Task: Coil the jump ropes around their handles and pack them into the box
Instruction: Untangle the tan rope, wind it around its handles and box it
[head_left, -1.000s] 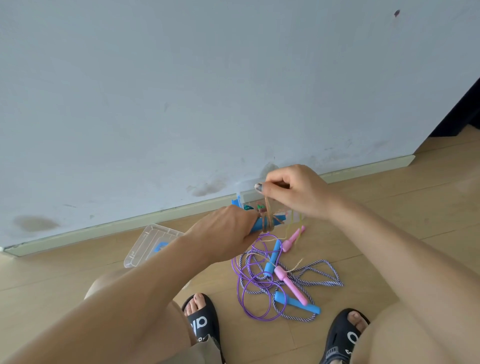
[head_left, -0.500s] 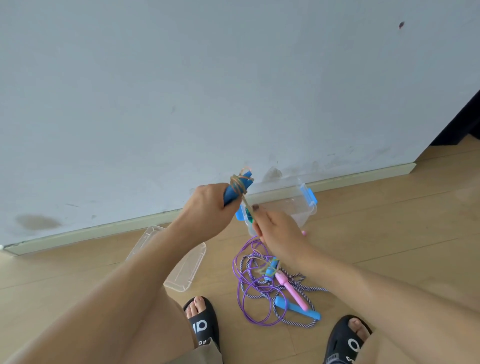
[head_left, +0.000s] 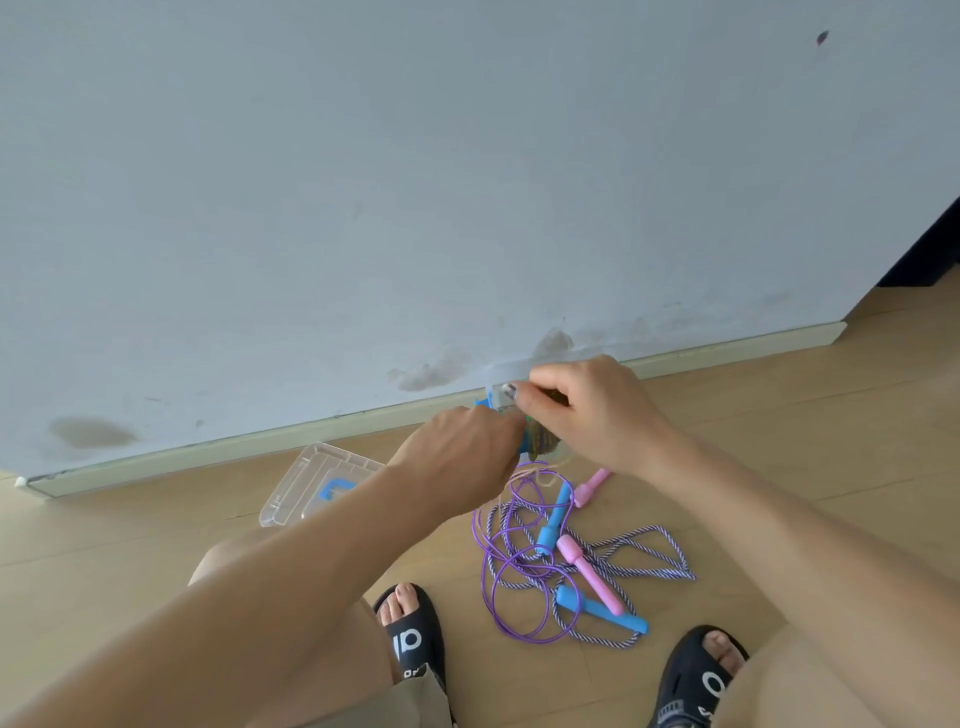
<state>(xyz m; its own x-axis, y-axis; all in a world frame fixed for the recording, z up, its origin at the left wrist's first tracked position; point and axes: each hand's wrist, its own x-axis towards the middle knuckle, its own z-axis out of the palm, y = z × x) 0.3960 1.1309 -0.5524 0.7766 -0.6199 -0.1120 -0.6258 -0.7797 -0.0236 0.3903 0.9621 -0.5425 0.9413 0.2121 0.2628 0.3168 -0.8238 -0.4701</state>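
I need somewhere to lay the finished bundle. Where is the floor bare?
Bare floor lies right of the rope pile, up to the baseboard, and left of the clear lid. It is crowded between the sandals, where ropes and handles tangle.

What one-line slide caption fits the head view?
Left hand holds blue handles while right hand winds cord around them, above loose jump ropes on the floor.
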